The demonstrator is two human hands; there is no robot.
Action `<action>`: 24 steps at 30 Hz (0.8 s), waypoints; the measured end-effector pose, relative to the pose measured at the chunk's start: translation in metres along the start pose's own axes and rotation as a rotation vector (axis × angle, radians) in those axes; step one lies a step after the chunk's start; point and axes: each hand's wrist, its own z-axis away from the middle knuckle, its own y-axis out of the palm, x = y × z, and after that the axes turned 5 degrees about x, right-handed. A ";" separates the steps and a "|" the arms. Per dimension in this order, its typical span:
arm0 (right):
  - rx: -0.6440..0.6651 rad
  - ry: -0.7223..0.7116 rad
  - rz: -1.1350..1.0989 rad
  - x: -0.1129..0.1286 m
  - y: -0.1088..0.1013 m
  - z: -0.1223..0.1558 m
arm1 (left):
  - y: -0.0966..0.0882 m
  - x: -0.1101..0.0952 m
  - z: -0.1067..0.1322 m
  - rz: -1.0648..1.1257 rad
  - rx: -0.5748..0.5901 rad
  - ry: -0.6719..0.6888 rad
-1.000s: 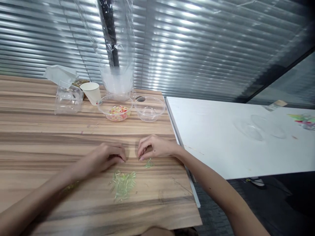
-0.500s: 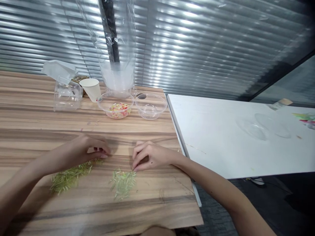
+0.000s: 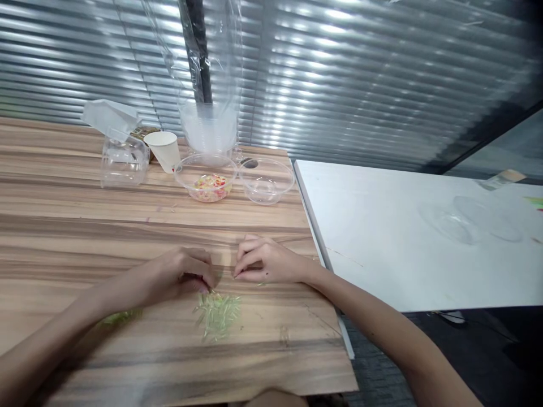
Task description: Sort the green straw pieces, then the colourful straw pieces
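The pale green pile (image 3: 219, 319) of small pieces lies on the wooden table (image 3: 271, 356). At its far edge the left hand (image 3: 184, 272) curls, its pinch (blurred) impossible to tell. Right of and beyond the pile, the right hand (image 3: 268, 262) presses thumb and forefinger together, any piece between them indistinct.

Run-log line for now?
left hand: fingertips at green pile | right hand: fingers curled, near pile | bowl of colored bits: beyond hands
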 end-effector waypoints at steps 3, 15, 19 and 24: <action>-0.033 0.009 0.021 -0.002 0.000 0.001 | 0.000 0.001 0.002 -0.028 -0.023 -0.042; -0.191 0.094 0.211 -0.004 0.009 -0.004 | 0.007 -0.004 -0.007 -0.016 -0.096 0.023; -0.221 0.055 0.189 -0.003 0.013 -0.006 | -0.001 -0.002 -0.001 -0.080 -0.161 -0.050; -0.233 0.011 0.104 -0.003 0.015 -0.006 | -0.012 -0.005 0.007 -0.094 -0.150 -0.163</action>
